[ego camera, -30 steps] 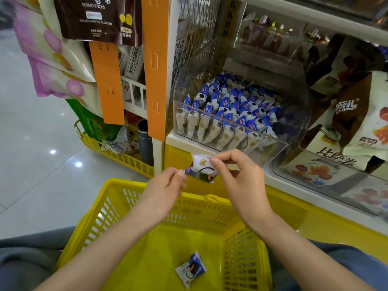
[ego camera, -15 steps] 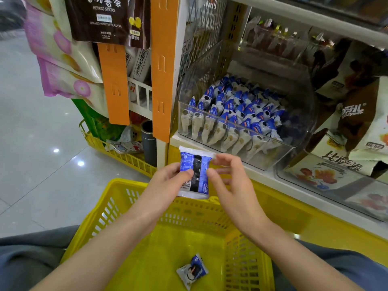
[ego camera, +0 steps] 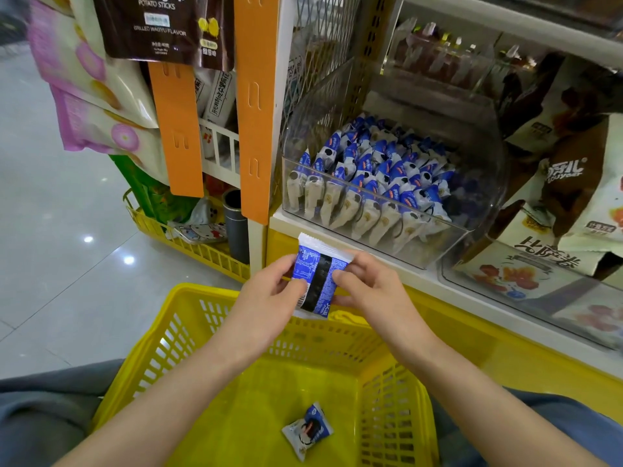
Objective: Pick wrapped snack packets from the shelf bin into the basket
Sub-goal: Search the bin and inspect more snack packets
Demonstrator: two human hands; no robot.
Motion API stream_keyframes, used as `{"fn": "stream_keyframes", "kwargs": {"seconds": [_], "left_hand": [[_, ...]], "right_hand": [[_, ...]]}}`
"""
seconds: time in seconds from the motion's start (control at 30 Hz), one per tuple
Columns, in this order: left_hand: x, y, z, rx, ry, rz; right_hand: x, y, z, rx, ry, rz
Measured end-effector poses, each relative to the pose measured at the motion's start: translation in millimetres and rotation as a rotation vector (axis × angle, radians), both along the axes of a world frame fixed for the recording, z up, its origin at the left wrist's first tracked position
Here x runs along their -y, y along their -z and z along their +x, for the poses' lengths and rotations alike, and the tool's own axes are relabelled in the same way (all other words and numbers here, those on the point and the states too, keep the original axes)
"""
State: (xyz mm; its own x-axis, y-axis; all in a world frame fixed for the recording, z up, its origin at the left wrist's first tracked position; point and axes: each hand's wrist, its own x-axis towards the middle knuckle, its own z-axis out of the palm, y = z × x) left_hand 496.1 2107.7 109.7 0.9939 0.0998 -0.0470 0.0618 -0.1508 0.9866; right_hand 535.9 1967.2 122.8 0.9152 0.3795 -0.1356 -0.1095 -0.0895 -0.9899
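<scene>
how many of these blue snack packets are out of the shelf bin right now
2. The held packet is pinched upright between left hand and right hand over the basket; the loose packet lies on the basket floor. Others could be hidden behind the arms.

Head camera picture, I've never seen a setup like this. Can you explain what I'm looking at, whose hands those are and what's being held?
There is no machine here. A person wears a wide-angle camera on the head, so the single picture looks forward and down at their own arms. The left hand and the right hand each pinch one side of a blue and white wrapped snack packet. It is held upright, with its printed back towards the camera, above a yellow plastic shopping basket. One more small blue and white packet lies on the basket's floor. Just behind, on a white shop shelf, stands a clear plastic bin filled with rows of similar packets.
</scene>
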Motion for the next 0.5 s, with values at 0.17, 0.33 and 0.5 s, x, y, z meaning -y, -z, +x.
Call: {"fn": "stream_keyframes", "kwargs": {"seconds": [0.17, 0.33, 0.5], "left_hand": [[0, 7, -3, 0.05, 0.031, 0.133], [3, 13, -6, 0.178, -0.03, 0.332], [-2, 16, -7, 0.221, -0.056, 0.524]], "right_hand": [[1, 6, -2, 0.178, 0.02, -0.231], [-1, 5, -1, 0.159, 0.05, -0.194], [0, 7, 0, 0.18, 0.071, -0.248]]}}
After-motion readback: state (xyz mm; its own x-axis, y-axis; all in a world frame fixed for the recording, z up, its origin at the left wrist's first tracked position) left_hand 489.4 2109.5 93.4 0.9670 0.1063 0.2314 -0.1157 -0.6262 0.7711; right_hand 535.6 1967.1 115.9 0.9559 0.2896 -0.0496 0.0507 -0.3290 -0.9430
